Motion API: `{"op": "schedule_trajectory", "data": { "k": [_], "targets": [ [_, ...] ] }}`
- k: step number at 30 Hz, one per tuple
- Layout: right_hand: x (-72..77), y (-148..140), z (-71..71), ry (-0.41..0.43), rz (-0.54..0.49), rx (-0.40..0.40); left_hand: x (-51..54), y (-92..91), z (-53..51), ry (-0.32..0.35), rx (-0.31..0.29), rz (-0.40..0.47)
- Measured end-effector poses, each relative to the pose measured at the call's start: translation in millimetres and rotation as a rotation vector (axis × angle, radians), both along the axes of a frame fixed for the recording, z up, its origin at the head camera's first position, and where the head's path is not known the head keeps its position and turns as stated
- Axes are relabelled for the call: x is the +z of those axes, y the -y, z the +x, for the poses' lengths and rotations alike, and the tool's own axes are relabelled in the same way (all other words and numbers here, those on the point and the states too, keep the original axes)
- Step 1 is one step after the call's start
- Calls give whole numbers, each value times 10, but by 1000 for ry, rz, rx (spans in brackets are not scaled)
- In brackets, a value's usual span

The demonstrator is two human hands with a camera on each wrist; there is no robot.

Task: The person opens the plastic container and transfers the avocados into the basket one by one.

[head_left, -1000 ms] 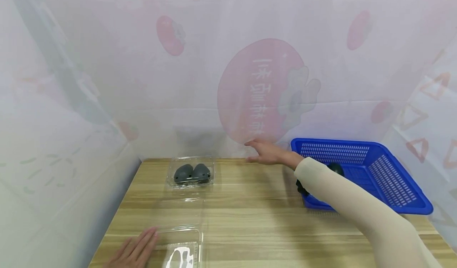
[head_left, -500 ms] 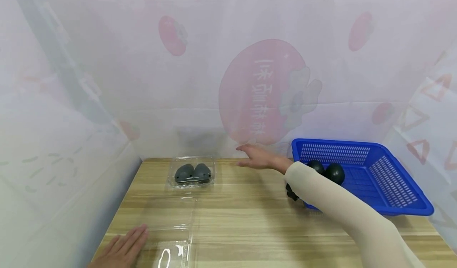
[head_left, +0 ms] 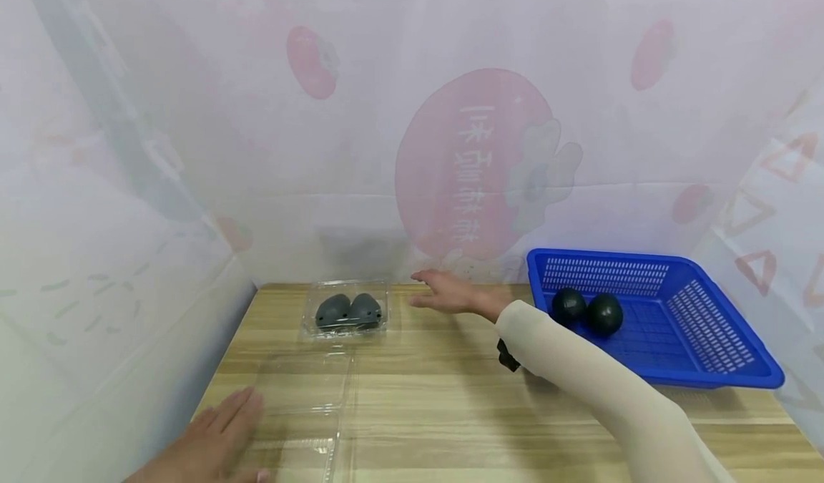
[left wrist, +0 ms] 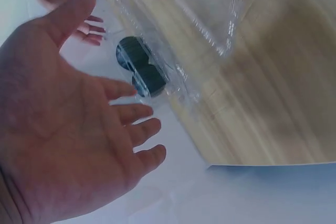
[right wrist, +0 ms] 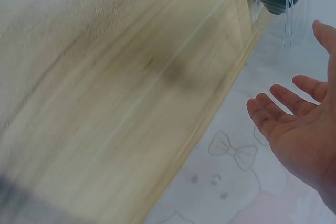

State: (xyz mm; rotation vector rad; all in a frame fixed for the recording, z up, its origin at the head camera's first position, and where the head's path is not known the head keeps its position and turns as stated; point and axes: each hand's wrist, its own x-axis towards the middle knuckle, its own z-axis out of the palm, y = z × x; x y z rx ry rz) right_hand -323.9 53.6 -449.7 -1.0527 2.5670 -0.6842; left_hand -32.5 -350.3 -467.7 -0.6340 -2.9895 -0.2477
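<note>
Two dark green, avocado-like rounded items lie side by side in a closed clear plastic clamshell box at the table's back left. My right hand is just right of that box, fingers extended and holding nothing; a gap separates them in the right wrist view. At the front left, my left hand is spread with nothing in its palm, as the left wrist view shows. Beside it, an opened clear clamshell box lies flat on the table; whether the hand touches it I cannot tell.
A blue plastic basket stands at the table's right, with two dark green round items in its left part. A printed white curtain hangs close behind the wooden table, and more cloth encloses both sides.
My right hand has moved left toward the closed box, uncovering the items in the basket. My left hand and the opened box have shifted left; the left hand has since tilted and spread.
</note>
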Motion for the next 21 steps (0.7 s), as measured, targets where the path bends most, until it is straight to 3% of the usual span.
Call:
{"op": "schedule_trajectory", "data": {
  "k": [4, 7, 14, 17, 21],
  "targets": [
    [-29, 43, 25, 46, -36, 0, 216, -65, -188, 70, 62, 118],
    [-69, 84, 32, 95, -70, -4, 369, -68, -363, 175, 124, 256],
    [-137, 199, 85, 159, -150, -37, 725, 45, -893, 555, 301, 467],
    [-150, 259, 120, 192, -178, -72, 793, 62, -1090, 679, 355, 588],
    [-168, 330, 163, 300, -255, -148, 792, 43, -1307, 742, 364, 725]
  ]
}}
